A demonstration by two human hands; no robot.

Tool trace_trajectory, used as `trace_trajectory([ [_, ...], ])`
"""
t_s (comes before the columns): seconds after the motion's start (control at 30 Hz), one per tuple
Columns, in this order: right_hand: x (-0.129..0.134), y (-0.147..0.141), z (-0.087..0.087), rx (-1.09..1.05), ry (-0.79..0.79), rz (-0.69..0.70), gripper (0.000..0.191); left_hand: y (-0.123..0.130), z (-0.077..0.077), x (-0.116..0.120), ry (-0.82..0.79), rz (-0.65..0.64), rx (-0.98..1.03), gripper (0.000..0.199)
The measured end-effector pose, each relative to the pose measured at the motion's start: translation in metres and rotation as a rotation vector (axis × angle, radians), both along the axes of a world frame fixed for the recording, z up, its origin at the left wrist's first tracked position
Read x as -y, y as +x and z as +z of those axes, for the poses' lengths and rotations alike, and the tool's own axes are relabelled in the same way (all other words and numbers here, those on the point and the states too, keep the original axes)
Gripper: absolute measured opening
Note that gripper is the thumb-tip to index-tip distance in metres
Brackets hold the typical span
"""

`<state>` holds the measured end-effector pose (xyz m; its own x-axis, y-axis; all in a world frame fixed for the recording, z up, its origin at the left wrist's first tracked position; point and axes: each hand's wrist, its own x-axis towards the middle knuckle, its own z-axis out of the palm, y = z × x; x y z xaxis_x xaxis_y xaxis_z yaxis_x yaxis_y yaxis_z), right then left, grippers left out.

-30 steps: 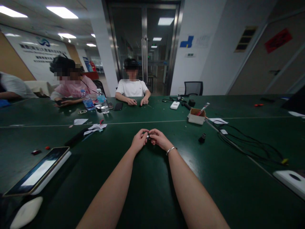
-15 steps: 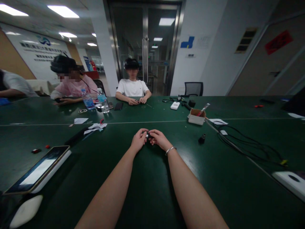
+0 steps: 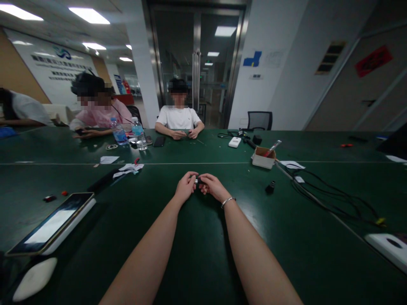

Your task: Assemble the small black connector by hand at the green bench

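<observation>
Above the middle of the green table (image 3: 203, 254), a small dark object with a silvery end (image 3: 197, 181) sits between my two hands. My left hand (image 3: 185, 186) is closed with its fingertips on the silvery end. The dark end is pinched by my right hand (image 3: 213, 185), which has a bracelet at the wrist. The object is too small and too covered by fingers to name. A small black piece (image 3: 270, 187) stands on the table to the right of my hands.
A phone (image 3: 54, 224) on a white block and a white mouse (image 3: 34, 279) lie at left. Beyond are papers (image 3: 127, 170), bottles (image 3: 139, 134), an open box (image 3: 263, 159) and black cables (image 3: 330, 192). Across the table sits a person in white (image 3: 179, 118); others sit at left.
The view has shifted slightly, so the surroundings appear a little to the right. My hands and the small object hold nearly the same pose.
</observation>
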<state>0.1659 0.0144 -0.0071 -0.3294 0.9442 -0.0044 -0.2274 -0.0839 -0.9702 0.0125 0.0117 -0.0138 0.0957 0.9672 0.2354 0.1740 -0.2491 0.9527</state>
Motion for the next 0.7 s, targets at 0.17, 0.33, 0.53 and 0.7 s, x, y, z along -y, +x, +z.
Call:
trace_trajectory([
  [0.17,0.002,0.0033,0.0001,-0.081,0.037,0.013,0.029,-0.0003,-0.0019,-0.0004,0.011,-0.01,-0.023,0.033],
  [0.33,0.0002,0.0021,0.0009,-0.054,-0.025,-0.032,0.023,-0.0006,-0.0022,-0.001,0.009,0.01,-0.007,0.032],
  [0.53,-0.0026,0.0016,-0.002,-0.021,-0.046,-0.054,0.02,-0.0005,-0.0035,-0.0034,0.019,0.019,0.007,0.031],
  [0.7,-0.0012,0.0041,-0.0029,-0.052,-0.027,-0.031,0.021,-0.0009,-0.004,-0.0046,0.0,0.015,0.014,0.031],
])
